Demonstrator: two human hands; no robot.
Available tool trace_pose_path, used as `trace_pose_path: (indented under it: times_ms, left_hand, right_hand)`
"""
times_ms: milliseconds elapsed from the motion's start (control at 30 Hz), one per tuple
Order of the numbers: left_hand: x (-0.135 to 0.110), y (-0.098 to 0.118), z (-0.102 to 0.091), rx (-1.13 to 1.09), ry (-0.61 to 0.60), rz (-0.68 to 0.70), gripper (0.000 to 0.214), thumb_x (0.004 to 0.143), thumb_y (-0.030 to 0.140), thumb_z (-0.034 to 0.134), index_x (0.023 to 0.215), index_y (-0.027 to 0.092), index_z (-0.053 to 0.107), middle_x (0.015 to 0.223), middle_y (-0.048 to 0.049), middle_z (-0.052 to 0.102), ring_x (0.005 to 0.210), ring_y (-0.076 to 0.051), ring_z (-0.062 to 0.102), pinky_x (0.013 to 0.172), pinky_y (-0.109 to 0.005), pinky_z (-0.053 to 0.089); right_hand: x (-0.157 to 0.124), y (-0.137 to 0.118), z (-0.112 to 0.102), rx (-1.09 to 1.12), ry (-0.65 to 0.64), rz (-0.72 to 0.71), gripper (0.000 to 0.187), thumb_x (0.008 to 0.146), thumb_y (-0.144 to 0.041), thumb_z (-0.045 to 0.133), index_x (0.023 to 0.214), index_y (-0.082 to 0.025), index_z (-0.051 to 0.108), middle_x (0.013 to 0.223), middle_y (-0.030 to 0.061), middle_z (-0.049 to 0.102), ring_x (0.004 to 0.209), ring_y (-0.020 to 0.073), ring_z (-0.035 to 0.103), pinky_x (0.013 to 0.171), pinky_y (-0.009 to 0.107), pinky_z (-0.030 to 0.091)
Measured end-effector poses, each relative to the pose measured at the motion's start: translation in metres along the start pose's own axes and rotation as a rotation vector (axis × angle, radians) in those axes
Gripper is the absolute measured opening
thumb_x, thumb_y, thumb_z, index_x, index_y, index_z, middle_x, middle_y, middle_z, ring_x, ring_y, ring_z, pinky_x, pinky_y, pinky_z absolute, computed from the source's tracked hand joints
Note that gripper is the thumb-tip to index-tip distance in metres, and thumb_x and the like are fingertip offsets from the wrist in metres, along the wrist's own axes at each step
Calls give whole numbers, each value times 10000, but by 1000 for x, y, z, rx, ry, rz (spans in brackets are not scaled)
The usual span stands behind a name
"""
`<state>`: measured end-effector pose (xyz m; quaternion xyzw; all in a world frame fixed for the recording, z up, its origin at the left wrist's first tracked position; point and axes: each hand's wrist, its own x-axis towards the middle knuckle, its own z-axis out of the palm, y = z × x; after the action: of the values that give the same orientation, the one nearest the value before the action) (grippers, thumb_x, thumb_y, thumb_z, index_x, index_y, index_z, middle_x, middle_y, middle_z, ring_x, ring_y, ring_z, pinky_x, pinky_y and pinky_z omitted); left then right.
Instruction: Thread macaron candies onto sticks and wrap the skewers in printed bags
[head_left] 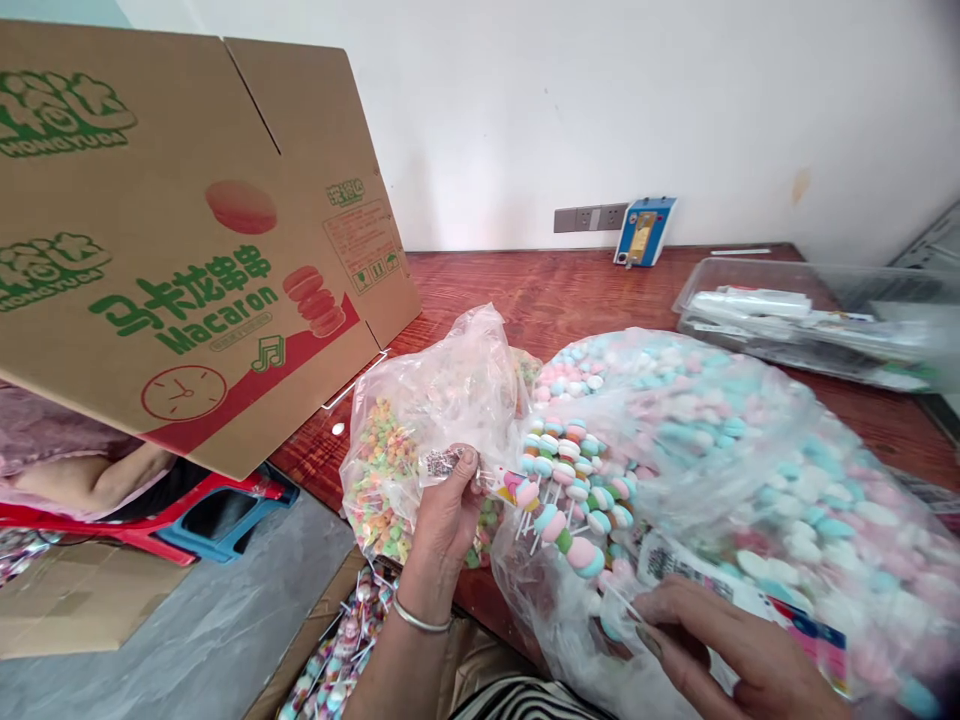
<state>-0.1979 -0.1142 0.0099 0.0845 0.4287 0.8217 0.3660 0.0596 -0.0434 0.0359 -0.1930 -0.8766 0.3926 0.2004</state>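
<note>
My left hand [450, 515], with a silver bangle on the wrist, pinches a small clear printed wrapper [506, 485] between thumb and fingers. My right hand [724, 640] grips the white stick of a marshmallow skewer [564, 538] with pink, blue and green pieces. The skewer's far tip is at the wrapper's mouth; I cannot tell how far inside it is. Behind it, several more marshmallow skewers [562, 460] lie on the plastic. Printed wrappers [806, 630] lie beneath and beside my right hand, partly hidden by it.
A large clear bag of pastel marshmallows [720, 430] fills the right side. Left of it stands a bag of small coloured candies [382, 480]. A tall cardboard box [300, 150], a clear plastic tub [795, 340] and a blue device [646, 232] surround them. Below is a carton of wrapped skewers [352, 640]. A person's arm [97, 485] shows at left.
</note>
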Motion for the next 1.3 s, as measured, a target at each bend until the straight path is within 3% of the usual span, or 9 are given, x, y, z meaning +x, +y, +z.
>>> trace_pose_path:
  times_ms: [333,667,867,1033,1133,1300]
  left_hand:
    - [-3,-6,18,28,11,-68,355,573,288,891,644,141,576,529,69,501,468,-41,439,481,-168,378]
    - [-6,-15,27,-3,5,-295,373,591,304,887,615,133,556,501,62,475,463,-55,457,481,-190,400]
    - [-9,-16,34,20,-20,-159,396,509,318,921,645,128,601,587,45,541,528,-58,484,529,-184,417]
    - [-9,-18,37,78,-56,-53,357,556,326,900,660,136,615,625,36,557,576,-66,503,561,-179,421]
    - [-10,-19,39,61,-49,-38,313,585,289,886,683,138,630,649,32,581,601,-65,524,595,-172,436]
    - [-15,-17,47,59,-91,-99,242,680,316,818,738,140,661,731,-13,660,698,-126,622,696,-241,498]
  right_hand:
    - [-17,3,-3,-2,57,131,159,941,-272,518,832,-249,632,709,-10,626,624,150,597,559,224,476]
    - [-25,13,-3,136,92,220,155,945,-303,537,850,-238,640,732,-10,611,657,150,582,589,233,471]
    - [-31,12,-4,365,69,364,247,960,-420,508,860,-222,617,737,7,590,665,150,557,577,221,467]
    - [-38,11,14,754,8,561,360,952,-561,470,992,-219,576,513,-67,420,417,83,342,380,177,268]
    - [-40,11,26,905,-39,630,412,951,-588,456,1053,-201,551,427,-91,400,349,63,285,360,170,201]
    - [-37,7,36,985,-33,629,427,950,-611,431,950,-200,549,402,-113,347,316,48,226,346,170,160]
